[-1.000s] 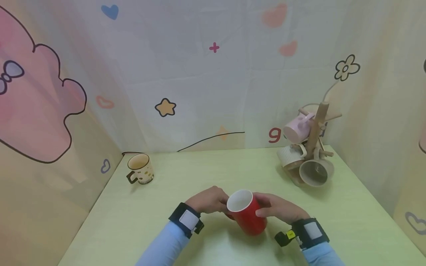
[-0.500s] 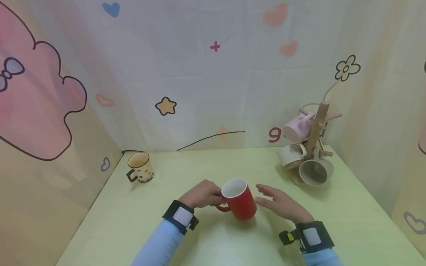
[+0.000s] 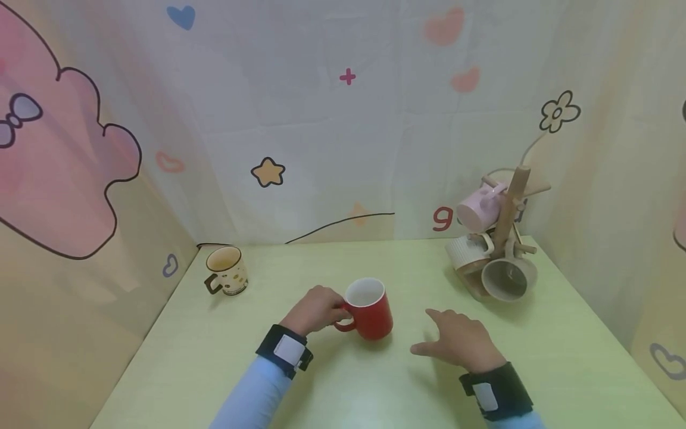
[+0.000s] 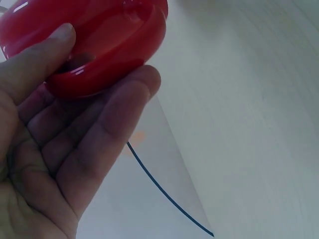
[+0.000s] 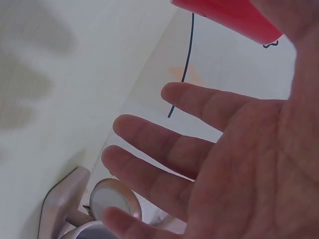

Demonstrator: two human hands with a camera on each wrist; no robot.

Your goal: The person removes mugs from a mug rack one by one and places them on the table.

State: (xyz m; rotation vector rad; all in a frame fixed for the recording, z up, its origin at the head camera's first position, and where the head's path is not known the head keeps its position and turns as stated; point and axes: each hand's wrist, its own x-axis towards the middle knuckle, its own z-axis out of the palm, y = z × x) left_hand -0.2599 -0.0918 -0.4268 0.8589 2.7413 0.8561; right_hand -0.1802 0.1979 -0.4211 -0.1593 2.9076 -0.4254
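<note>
A red mug [image 3: 373, 317] with a white inside stands near the middle of the table, its handle toward the left. My left hand [image 3: 315, 311] pinches that handle; in the left wrist view the thumb lies on one side of the red handle [image 4: 114, 69] and the fingers curl under the other. To the right of the mug, apart from it, my right hand [image 3: 462, 341] is held with fingers spread and nothing in it. The right wrist view shows its open palm [image 5: 249, 164], with part of the red mug [image 5: 239, 20] beyond.
A cream patterned mug [image 3: 227, 273] with a dark handle stands at the back left. At the back right a wooden mug tree [image 3: 511, 208] carries a pink mug [image 3: 479, 208], a white ribbed mug [image 3: 468, 252] and a greyish mug [image 3: 509, 279]. A printed curtain [image 3: 321, 119] hangs behind the table [image 3: 343, 387].
The red mug has shifted left and away with my left hand on its handle, and now stands more upright. My right hand has let go of its side and drawn off to the right.
</note>
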